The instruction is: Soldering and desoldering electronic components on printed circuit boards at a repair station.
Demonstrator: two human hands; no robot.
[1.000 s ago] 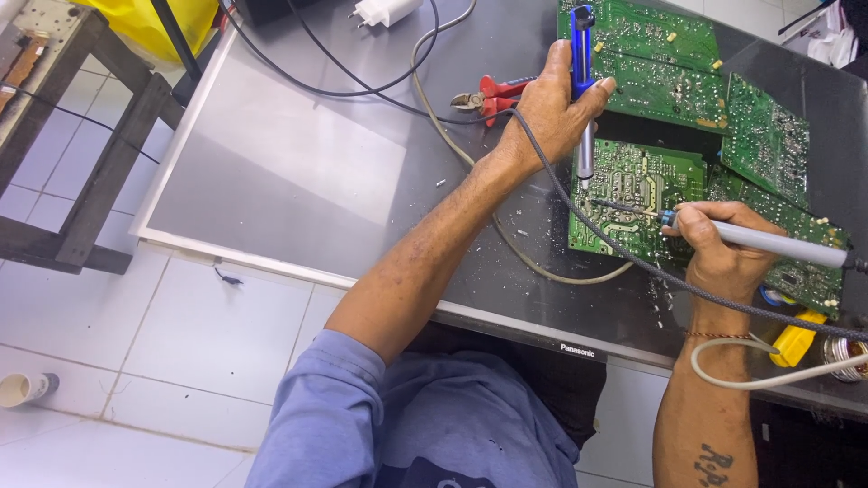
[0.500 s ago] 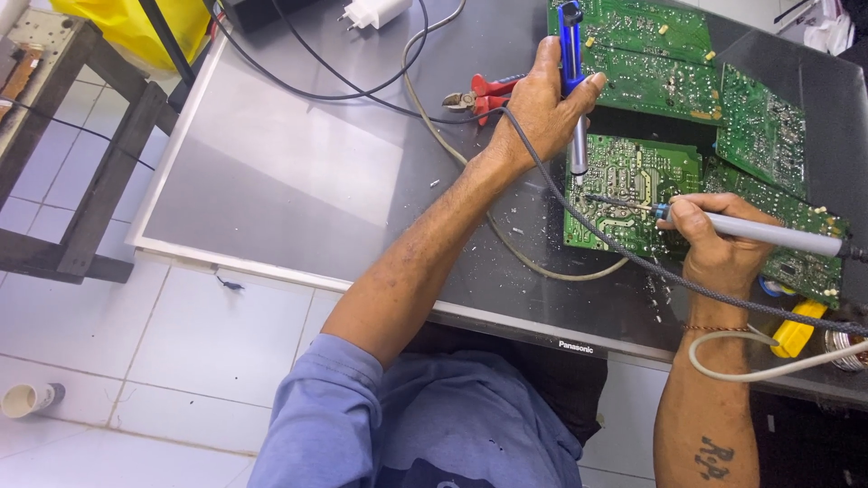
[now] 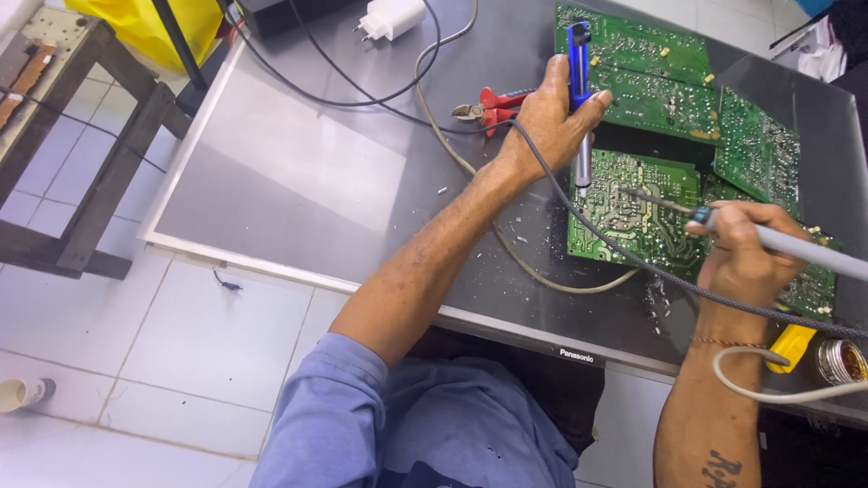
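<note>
Left hand clamped on blue desoldering pump, tip down at green circuit board. Right hand grips soldering iron, tip on same board. Red cutters lie near on table.

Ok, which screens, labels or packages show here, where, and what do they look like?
Large flat grey display panel: lying face up as the work surface, rectangular, pale border.
Small white label strip: on the panel's dark near edge.
Small round open tin: far right edge, metallic, brownish inside.
</note>
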